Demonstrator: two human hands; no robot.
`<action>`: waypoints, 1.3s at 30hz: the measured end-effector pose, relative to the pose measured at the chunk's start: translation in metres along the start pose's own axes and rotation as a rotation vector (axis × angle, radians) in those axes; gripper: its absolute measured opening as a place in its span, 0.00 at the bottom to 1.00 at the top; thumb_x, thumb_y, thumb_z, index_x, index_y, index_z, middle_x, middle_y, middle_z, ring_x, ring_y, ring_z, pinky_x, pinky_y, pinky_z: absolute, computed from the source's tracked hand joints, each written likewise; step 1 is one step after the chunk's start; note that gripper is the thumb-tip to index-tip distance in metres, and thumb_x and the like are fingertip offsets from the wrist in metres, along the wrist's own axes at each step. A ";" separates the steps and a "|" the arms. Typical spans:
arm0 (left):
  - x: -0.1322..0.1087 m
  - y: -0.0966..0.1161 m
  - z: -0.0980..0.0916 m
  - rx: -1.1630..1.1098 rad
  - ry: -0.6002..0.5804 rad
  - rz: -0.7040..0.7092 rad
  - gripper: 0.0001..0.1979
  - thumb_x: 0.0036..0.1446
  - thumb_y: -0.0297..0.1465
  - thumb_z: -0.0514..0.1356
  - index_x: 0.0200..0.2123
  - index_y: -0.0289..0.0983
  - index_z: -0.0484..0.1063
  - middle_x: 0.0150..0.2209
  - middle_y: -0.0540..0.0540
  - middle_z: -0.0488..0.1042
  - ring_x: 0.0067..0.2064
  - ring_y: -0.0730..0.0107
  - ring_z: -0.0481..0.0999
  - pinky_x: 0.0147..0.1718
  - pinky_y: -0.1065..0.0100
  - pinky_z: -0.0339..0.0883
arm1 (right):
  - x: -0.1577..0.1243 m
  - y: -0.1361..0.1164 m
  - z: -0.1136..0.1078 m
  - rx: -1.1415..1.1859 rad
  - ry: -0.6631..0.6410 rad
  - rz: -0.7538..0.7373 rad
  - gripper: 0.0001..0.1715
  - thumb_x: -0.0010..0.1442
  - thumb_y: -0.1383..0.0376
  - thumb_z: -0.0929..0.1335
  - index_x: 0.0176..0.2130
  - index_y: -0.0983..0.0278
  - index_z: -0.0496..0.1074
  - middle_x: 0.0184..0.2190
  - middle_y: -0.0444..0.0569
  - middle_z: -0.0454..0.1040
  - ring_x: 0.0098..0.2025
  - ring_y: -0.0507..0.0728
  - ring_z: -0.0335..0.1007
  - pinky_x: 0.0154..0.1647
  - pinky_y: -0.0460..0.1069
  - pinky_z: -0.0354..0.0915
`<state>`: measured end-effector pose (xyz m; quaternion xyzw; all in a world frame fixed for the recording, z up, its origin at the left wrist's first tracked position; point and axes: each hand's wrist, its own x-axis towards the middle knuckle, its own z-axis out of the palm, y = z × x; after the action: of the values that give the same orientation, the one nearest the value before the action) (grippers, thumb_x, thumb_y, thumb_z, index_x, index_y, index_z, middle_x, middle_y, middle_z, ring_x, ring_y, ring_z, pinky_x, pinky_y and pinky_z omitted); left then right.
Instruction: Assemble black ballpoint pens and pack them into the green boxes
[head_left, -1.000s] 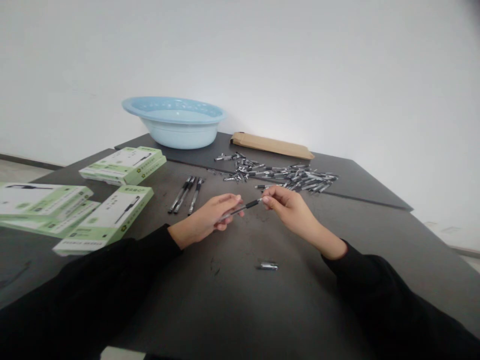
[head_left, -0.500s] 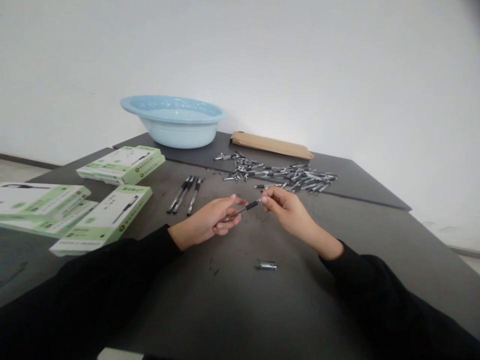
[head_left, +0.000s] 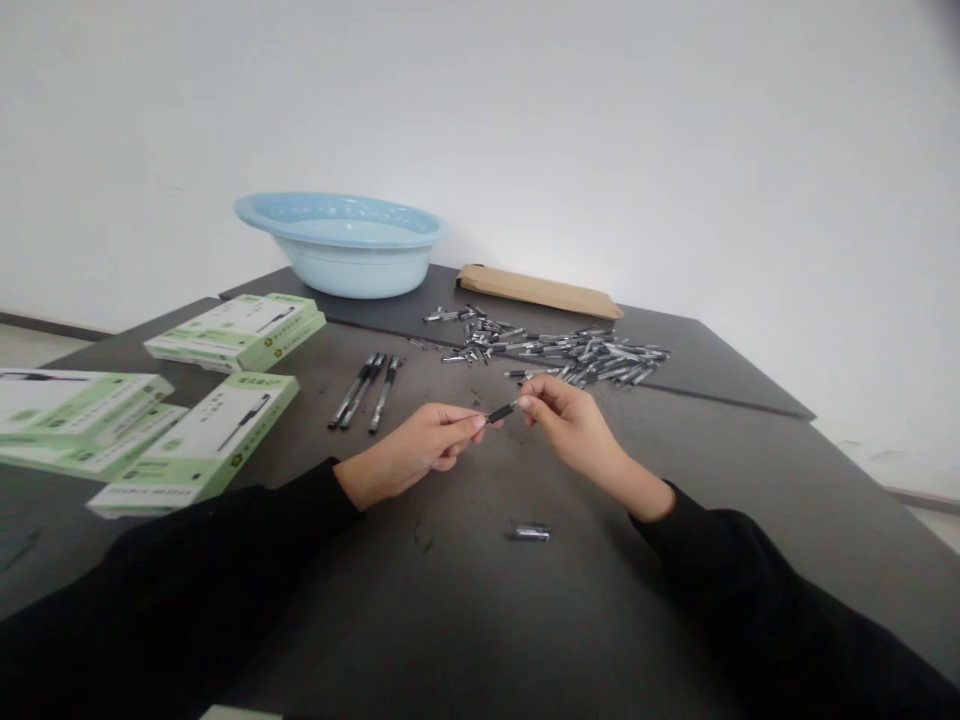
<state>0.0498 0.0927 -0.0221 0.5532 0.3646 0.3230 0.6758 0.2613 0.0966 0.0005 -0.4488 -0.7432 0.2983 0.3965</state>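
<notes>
A plain, off-white wall (head_left: 600, 140) stands behind the dark matte surface (head_left: 480, 630), which is crossed by a seam near its far side. A dark baseboard (head_left: 56, 328) edges the pale floor (head_left: 34, 348) at left. Soft, diffuse light falls evenly, leaving faint shadows.

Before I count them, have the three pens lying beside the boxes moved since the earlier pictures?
No. The three pens lie as before beside the green-and-white boxes; both drift slightly left together in view, likely a camera shift.
</notes>
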 end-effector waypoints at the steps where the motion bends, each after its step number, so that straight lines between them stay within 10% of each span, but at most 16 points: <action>1: -0.001 0.001 0.001 0.019 0.017 0.008 0.18 0.53 0.42 0.63 0.35 0.30 0.75 0.25 0.53 0.59 0.21 0.83 0.49 0.18 0.73 0.37 | 0.000 0.000 0.001 0.002 0.002 0.004 0.08 0.62 0.63 0.64 0.32 0.63 0.67 0.23 0.42 0.68 0.27 0.51 0.64 0.32 0.46 0.59; 11: 0.003 0.011 -0.008 -0.035 0.110 0.023 0.17 0.49 0.39 0.67 0.33 0.29 0.77 0.27 0.50 0.64 0.21 0.83 0.51 0.18 0.73 0.38 | -0.001 -0.015 -0.011 -0.096 0.082 -0.144 0.13 0.63 0.59 0.66 0.45 0.62 0.64 0.35 0.48 0.71 0.37 0.54 0.67 0.40 0.49 0.63; 20: 0.005 0.010 -0.018 0.089 0.204 0.041 0.21 0.49 0.41 0.65 0.38 0.28 0.78 0.26 0.50 0.65 0.21 0.83 0.53 0.18 0.73 0.41 | -0.044 -0.048 -0.019 -0.537 -0.757 0.057 0.15 0.55 0.63 0.71 0.43 0.63 0.69 0.40 0.52 0.74 0.37 0.58 0.70 0.33 0.49 0.59; 26: 0.005 0.008 -0.016 0.136 0.177 0.030 0.21 0.49 0.41 0.65 0.37 0.27 0.77 0.26 0.49 0.66 0.21 0.83 0.53 0.18 0.73 0.41 | -0.046 -0.034 -0.005 -0.505 -0.763 0.063 0.08 0.57 0.72 0.66 0.40 0.65 0.69 0.39 0.53 0.74 0.38 0.57 0.70 0.37 0.49 0.60; 39: 0.003 0.003 -0.013 0.378 0.022 0.067 0.19 0.53 0.42 0.62 0.38 0.31 0.78 0.28 0.48 0.70 0.22 0.80 0.58 0.19 0.74 0.47 | -0.014 -0.036 -0.057 -0.182 -0.519 0.217 0.07 0.57 0.69 0.66 0.40 0.63 0.69 0.26 0.45 0.74 0.24 0.52 0.70 0.26 0.46 0.63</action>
<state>0.0402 0.1021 -0.0207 0.6785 0.4077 0.2771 0.5446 0.2982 0.0739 0.0541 -0.4679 -0.7912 0.3759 0.1173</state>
